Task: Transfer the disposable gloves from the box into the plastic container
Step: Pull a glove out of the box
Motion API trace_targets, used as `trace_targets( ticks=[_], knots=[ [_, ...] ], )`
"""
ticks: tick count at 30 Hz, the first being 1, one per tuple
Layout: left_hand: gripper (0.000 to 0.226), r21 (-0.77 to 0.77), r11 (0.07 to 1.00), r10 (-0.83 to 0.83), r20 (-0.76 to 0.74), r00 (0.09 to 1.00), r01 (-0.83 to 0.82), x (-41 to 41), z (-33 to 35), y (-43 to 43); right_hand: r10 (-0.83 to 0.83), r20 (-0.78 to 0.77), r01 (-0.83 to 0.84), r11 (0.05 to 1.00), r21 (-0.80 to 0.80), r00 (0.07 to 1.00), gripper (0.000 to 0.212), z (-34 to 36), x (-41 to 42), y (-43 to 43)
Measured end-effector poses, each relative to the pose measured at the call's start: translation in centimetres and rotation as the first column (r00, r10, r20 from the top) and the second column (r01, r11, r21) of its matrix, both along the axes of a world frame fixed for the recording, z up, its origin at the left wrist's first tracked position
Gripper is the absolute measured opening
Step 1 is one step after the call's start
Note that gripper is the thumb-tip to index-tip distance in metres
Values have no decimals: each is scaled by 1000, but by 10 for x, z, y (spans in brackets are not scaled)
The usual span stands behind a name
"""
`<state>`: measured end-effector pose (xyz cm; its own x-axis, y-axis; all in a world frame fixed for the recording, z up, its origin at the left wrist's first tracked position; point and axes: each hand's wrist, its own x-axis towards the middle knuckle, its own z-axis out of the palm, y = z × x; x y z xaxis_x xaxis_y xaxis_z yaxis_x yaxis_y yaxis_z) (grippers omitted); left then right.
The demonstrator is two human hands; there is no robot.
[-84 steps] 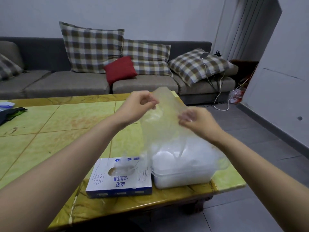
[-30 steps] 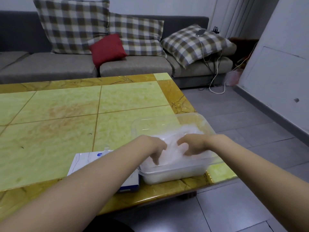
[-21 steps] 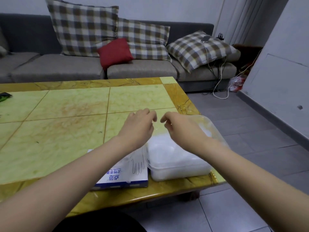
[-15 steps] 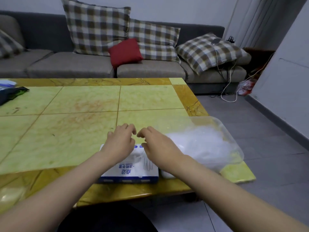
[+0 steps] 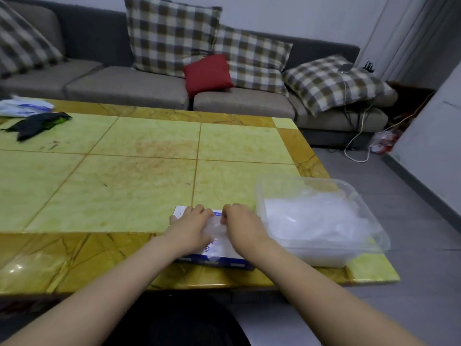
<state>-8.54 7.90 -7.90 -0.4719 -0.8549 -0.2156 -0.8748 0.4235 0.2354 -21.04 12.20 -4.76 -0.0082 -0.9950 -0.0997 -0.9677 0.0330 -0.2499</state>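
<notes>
Since half a second ago both hands have come down from just above the box [image 5: 219,257] and now lie on its top. The left hand [image 5: 190,229] lies with fingers bent, fingertips on the far part of the lid. Its thumb side meets a thin clear glove [image 5: 215,228], but I cannot tell whether it pinches the film or only presses on the cardboard. The right hand [image 5: 243,229] has its fingers curled in and nips the same glove at its upper edge. The glove is a crumpled, see-through sheet bunched between the two hands over the middle of the box, where the print shows through it.

The box is white with a blue front strip and lies flat close to the near edge of the table [image 5: 124,183]. Just beside it to the right stands the plastic container [image 5: 259,196], clear and lidless. In it lies a loose, cloudy heap of gloves [image 5: 314,221] that stays below its rim. The container's right wall is at the table's right edge, near the front corner.

Beyond the hands the yellow tiled top lies bare across the middle. A dark bundle [image 5: 37,123] and a white bag [image 5: 22,107] lie at the far left. Behind the table a grey sofa [image 5: 129,86] holds checked cushions and a red cushion [image 5: 208,73].
</notes>
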Motion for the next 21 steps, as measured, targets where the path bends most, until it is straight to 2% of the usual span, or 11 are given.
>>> trace_targets(
  ticks=[8, 12, 16, 19, 21],
  knots=[
    [45, 18, 1000, 10, -33, 999, -10, 0, -4, -2, -124, 108, 141, 974, -177, 986, 12, 32, -18, -5],
    [46, 15, 1000, 16, -24, 1000, -16, 0, -6, -2, -191, 223, 240, 946, -217, 956, 11, 47, -34, -7],
    [47, 78, 997, -4, -25, 1000, 6, 0, 2, -4, -225, 368, 322, 919, -228, 902, 13, 55, -44, -6],
    [50, 104, 994, 55, -198, 979, -35, -3, 12, -7, -231, 432, 339, 921, -192, 872, 13, 54, -47, -4],
    [51, 17, 992, 118, -386, 915, -121, -7, 26, -5, -222, 455, 336, 923, -187, 862, 13, 55, -49, -4]
  ],
)
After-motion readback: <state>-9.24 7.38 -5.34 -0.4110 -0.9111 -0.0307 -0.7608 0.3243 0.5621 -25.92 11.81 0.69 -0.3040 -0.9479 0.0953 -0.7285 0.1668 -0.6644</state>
